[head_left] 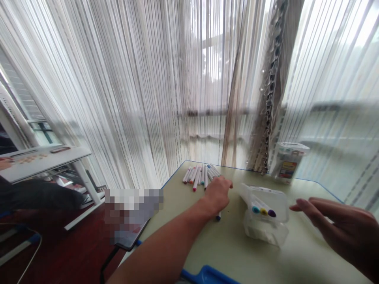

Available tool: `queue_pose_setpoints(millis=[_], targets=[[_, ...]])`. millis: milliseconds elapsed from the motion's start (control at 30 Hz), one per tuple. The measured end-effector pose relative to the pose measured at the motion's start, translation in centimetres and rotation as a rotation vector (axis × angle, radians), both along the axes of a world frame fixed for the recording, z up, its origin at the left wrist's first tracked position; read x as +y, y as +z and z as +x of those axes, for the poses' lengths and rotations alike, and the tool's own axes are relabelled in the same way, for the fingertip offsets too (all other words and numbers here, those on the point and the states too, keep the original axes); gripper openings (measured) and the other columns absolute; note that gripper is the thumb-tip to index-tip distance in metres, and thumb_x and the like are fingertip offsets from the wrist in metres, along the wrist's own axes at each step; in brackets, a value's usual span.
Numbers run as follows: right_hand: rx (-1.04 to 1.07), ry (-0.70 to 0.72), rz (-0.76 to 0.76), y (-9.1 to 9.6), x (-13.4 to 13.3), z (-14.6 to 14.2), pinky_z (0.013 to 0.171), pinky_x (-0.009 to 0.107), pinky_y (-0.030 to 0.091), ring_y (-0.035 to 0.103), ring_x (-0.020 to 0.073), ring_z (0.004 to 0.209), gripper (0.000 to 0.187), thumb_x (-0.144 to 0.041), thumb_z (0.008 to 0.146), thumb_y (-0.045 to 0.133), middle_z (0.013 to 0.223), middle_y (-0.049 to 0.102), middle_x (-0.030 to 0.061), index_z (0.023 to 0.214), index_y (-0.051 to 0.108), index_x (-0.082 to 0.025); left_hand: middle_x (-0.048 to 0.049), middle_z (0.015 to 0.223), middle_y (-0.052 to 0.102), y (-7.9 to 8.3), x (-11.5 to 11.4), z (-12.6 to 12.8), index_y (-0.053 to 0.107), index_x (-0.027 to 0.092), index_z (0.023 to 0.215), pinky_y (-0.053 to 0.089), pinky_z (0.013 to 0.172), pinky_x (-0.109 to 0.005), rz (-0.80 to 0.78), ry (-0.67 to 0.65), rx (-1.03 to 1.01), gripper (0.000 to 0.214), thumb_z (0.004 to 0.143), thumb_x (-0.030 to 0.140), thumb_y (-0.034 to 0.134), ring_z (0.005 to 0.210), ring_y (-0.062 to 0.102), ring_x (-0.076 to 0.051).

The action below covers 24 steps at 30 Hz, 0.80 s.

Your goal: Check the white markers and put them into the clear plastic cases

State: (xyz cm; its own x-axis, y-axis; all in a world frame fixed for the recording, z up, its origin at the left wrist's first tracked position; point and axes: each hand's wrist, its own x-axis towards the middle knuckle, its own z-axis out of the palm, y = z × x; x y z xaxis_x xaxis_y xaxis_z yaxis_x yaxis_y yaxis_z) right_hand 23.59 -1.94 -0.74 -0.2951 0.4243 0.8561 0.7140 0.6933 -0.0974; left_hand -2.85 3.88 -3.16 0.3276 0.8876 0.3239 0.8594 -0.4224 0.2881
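My left hand (218,194) reaches over the table at the right side of a loose group of white markers (195,175) with coloured caps. Its fingers curl downward, mostly hidden behind the back of the hand. Below the wrist shows the dark blue cap of one marker (218,217); whether the fingers hold it I cannot see. A clear plastic case (266,232) stands opened to the right, with three markers capped light blue, yellow and purple (271,213) inside. Beside the case, my right hand (340,221) is slightly blurred, fingers loosely extended and apart, with nothing visible in them.
A clear lidded container (288,163) stands at the table's back right, near the sheer curtains (148,98). A blue handle-like object (210,275) lies at the near edge. Leftward, a person sits at another white table (59,157) bearing small pieces.
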Motion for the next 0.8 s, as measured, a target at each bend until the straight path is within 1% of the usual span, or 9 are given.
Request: queue_pose_setpoints(millis=[67,167,333,433,500,567,633,700,800], targets=[[-0.010,0.012,-0.009,-0.2,0.1,0.3,0.046,0.016,0.053,0.073,0.0164,0.050,0.036,-0.039,0.091,0.059,0.066,0.077,0.0000,0.066,0.079,-0.022,-0.0163,0.116,0.064,-0.1,0.3,0.1,0.073,0.014,0.106,0.051,0.099,-0.038,0.048,-0.001,-0.055,0.040,0.077,-0.002,0.050,0.110,0.062,-0.028],[0.041,0.005,-0.013,-0.1,0.0,0.1,0.047,0.016,0.053,0.073,0.0164,0.051,0.038,-0.038,0.091,0.058,0.065,0.077,0.0006,0.063,0.078,-0.022,-0.0167,0.124,0.058,-0.4,0.7,0.1,0.073,0.014,0.102,0.050,0.103,-0.038,0.161,-0.003,-0.211,0.037,0.078,-0.003,0.050,0.114,0.060,-0.027],[0.079,-0.008,-0.040,0.1,-0.2,-0.2,0.047,0.016,0.051,0.072,0.0156,0.049,0.039,-0.038,0.090,0.058,0.061,0.075,0.0001,0.060,0.076,-0.022,-0.0117,0.118,0.059,-0.4,1.0,0.2,0.072,0.017,0.094,0.053,0.100,-0.040,0.330,-0.047,-0.445,0.028,0.081,0.000,0.054,0.103,0.065,-0.022],[0.104,-0.019,-0.077,0.0,0.0,-0.1,0.048,0.018,0.051,0.071,0.0151,0.049,0.038,-0.039,0.090,0.059,0.060,0.074,-0.0007,0.061,0.077,-0.022,-0.0105,0.117,0.061,0.0,1.0,0.4,0.070,0.019,0.101,0.057,0.092,-0.037,0.394,-0.064,-0.604,0.026,0.083,0.004,0.058,0.106,0.065,-0.022],[0.120,-0.021,-0.104,-0.1,0.1,0.0,0.048,0.019,0.051,0.071,0.0157,0.050,0.039,-0.040,0.090,0.059,0.060,0.074,-0.0004,0.062,0.077,-0.022,-0.0105,0.116,0.063,0.4,0.9,0.6,0.067,0.019,0.108,0.060,0.082,-0.033,0.367,-0.067,-0.738,0.027,0.084,0.007,0.061,0.103,0.067,-0.021],[0.141,-0.028,-0.136,-0.1,0.2,0.0,0.049,0.021,0.050,0.070,0.0160,0.049,0.040,-0.041,0.091,0.058,0.059,0.073,0.0004,0.062,0.077,-0.021,-0.0110,0.115,0.066,0.8,0.8,0.7,0.064,0.019,0.110,0.061,0.074,-0.030,0.284,-0.071,-0.894,0.028,0.084,0.011,0.065,0.096,0.070,-0.020],[0.164,-0.043,-0.160,-0.2,0.3,0.0,0.048,0.023,0.050,0.067,0.0156,0.046,0.041,-0.042,0.091,0.058,0.056,0.071,0.0007,0.062,0.077,-0.021,-0.0114,0.111,0.070,1.2,0.9,0.8,0.063,0.018,0.109,0.061,0.074,-0.029,0.189,-0.072,-1.048,0.028,0.082,0.013,0.070,0.093,0.072,-0.020],[0.183,-0.069,-0.172,-0.3,0.6,0.1,0.047,0.023,0.048,0.063,0.0149,0.043,0.043,-0.044,0.092,0.056,0.052,0.068,0.0004,0.062,0.077,-0.021,-0.0114,0.104,0.074,1.4,1.1,0.8,0.064,0.017,0.107,0.060,0.079,-0.031,0.122,-0.062,-1.166,0.029,0.080,0.012,0.073,0.090,0.074,-0.020],[0.211,-0.108,-0.186,-0.5,1.0,0.4,0.042,0.023,0.044,0.058,0.0139,0.039,0.045,-0.047,0.092,0.055,0.047,0.062,0.0000,0.062,0.076,-0.020,-0.0106,0.096,0.076,1.4,1.6,0.7,0.066,0.016,0.106,0.059,0.081,-0.032,0.094,-0.050,-1.250,0.029,0.078,0.013,0.076,0.086,0.074,-0.019]])
